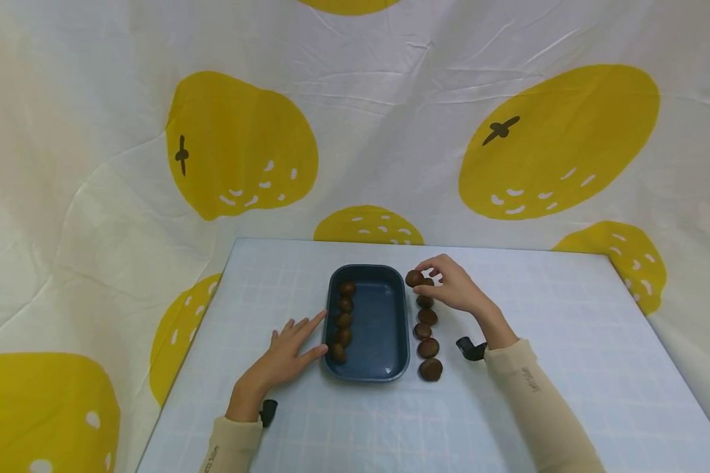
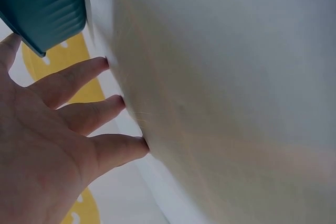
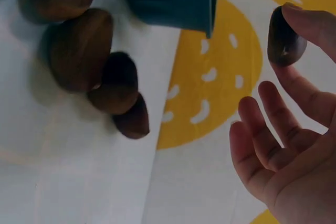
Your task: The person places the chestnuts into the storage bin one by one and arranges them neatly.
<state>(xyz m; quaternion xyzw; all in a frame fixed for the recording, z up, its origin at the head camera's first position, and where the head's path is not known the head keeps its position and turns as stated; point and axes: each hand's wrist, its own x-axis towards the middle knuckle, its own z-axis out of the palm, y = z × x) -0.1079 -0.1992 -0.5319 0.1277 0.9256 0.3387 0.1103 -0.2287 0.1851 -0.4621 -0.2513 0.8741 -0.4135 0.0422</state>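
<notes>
A dark blue rectangular tray (image 1: 381, 332) lies on the table, with several brown chestnuts (image 1: 344, 320) lined up along its left side. My left hand (image 1: 280, 358) is spread beside it, thumb and index finger touching the left rim; its other fingertips rest on the table in the left wrist view. Thumb and index finger of my right hand (image 1: 456, 286) pinch one chestnut (image 3: 286, 38) above the table, just right of the tray's far corner. Below that hand, more chestnuts (image 1: 427, 316) form a row along the tray's right side, the farthest one partly hidden.
The table (image 1: 544, 394) has a pale checked cover. Behind it hangs a white cloth (image 1: 390, 144) printed with large yellow fruit. A black wrist-camera piece (image 1: 471, 349) sticks out by the right wrist, and another (image 1: 268, 412) by the left.
</notes>
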